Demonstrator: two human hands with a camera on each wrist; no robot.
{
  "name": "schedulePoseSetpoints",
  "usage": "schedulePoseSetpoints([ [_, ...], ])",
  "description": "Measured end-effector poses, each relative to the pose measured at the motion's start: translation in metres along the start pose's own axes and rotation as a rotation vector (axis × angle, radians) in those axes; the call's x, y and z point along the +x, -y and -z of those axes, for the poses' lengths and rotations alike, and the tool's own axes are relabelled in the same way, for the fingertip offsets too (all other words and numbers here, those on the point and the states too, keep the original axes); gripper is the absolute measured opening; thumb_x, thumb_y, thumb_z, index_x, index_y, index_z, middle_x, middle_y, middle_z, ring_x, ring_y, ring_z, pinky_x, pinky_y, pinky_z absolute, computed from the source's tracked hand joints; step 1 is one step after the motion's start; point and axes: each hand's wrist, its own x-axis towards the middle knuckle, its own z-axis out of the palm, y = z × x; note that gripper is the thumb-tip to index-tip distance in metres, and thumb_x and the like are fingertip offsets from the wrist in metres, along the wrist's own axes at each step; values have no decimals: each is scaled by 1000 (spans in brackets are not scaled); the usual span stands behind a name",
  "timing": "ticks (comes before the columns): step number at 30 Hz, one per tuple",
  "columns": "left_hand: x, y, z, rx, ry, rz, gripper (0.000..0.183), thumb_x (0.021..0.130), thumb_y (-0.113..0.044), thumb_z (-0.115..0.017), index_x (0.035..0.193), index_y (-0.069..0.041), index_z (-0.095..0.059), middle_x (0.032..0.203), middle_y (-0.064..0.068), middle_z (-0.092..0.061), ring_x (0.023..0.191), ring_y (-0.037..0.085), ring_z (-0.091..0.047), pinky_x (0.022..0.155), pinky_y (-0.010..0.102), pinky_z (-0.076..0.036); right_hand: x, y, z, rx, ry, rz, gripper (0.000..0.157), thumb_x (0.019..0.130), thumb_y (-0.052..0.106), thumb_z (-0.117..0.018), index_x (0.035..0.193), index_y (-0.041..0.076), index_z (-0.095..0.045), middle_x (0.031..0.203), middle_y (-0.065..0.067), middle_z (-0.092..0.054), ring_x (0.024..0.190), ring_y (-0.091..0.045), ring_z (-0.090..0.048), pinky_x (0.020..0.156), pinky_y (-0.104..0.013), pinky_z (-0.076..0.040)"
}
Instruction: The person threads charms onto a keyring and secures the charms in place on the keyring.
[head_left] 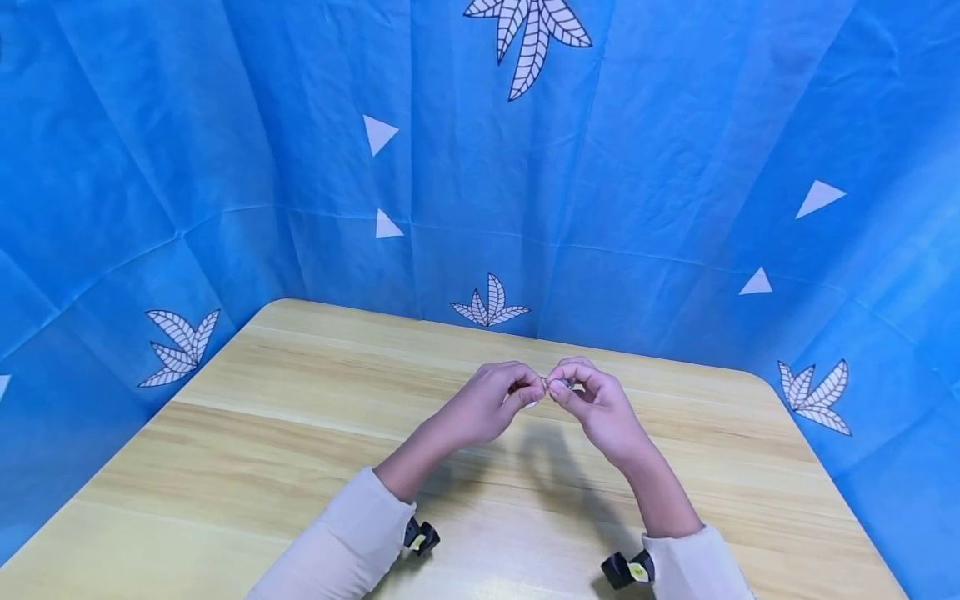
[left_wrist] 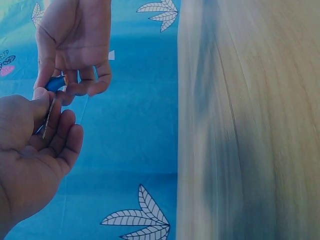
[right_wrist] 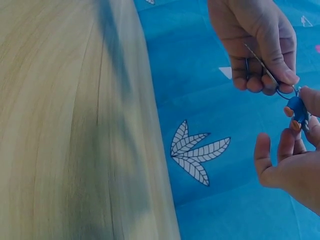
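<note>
Both hands meet in the air above the far half of the table, holding a small keychain between them. My left hand [head_left: 495, 404] pinches the metal ring end between thumb and forefinger. A thin flat piece [right_wrist: 260, 62], seen edge-on, juts from that grip; its kind is unclear. Close against it, my right hand [head_left: 603, 408] pinches a small blue charm with orange ends [right_wrist: 297, 108]. In the right wrist view part of a thin metal ring [right_wrist: 283, 94] shows between the two hands. The left wrist view also shows the blue charm [left_wrist: 55, 83] under the right fingertips.
A light wood table [head_left: 300, 467] with rounded far corners lies beneath the hands. Blue cloth [head_left: 480, 183] with white leaf and triangle prints hangs around its far and side edges. Dark wrist cameras [head_left: 423, 537] sit below the sleeves, close over the tabletop.
</note>
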Motion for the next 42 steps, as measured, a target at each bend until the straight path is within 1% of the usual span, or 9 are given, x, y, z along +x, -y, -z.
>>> schedulePoseSetpoints([
  [9, 1, -1, 0, 10, -2, -4, 13, 97, -26, -53, 96, -17, -63, 81, -8, -57, 76, 9, -50, 70, 25, -45, -1, -1, 1, 0, -9, -11, 24, 94, 25, -60, 102, 3, -62, 106, -13, -55, 102, -26, -52, 87, -36, -48],
  [14, 1, -1, -1, 13, -7, -17, 11, 97, -22, -55, 97, -15, -64, 86, -6, -62, 78, 8, -52, 73, 23, -46, -2, -2, 1, -9, -16, -6, 24, 94, 25, -60, 103, 3, -62, 106, -13, -55, 102, -26, -52, 89, -41, -47],
  [16, 0, -1, -1, 16, -7, -17, 12, 97, -23, -55, 97, -16, -64, 85, -4, -62, 77, 9, -51, 72, 24, -45, -2, -2, 1, -3, -11, -5, 24, 94, 25, -59, 103, 3, -62, 107, -13, -55, 103, -29, -52, 89, -42, -46],
  [21, 0, -1, 0, 20, 2, -8, 14, 97, -28, -52, 96, -18, -62, 80, -6, -58, 75, 9, -49, 70, 26, -43, -2, -1, 0, 10, -6, -7, 25, 94, 25, -60, 104, 2, -62, 108, -14, -55, 104, -33, -52, 90, -39, -47],
  [26, 0, -2, 0, 20, 0, -13, 13, 97, -25, -53, 96, -17, -63, 81, -7, -58, 75, 9, -50, 70, 24, -44, -2, -1, 0, 12, -13, -5, 25, 94, 25, -60, 104, 3, -62, 108, -13, -55, 105, -33, -51, 87, -35, -47],
  [32, 0, -2, 0, 18, 4, -7, 11, 97, -23, -55, 96, -15, -63, 83, -10, -57, 76, 9, -50, 70, 23, -45, -1, 0, 0, 18, 0, 0, 24, 95, 23, -59, 105, 2, -61, 110, -15, -54, 104, -31, -53, 88, -34, -47],
  [42, -1, -3, 0, 23, 11, -16, 12, 97, -24, -53, 95, -16, -61, 82, -7, -57, 74, 9, -49, 68, 24, -45, -1, -1, 1, 20, -17, -20, 26, 94, 25, -60, 105, 2, -61, 109, -13, -54, 103, -29, -53, 87, -34, -47],
])
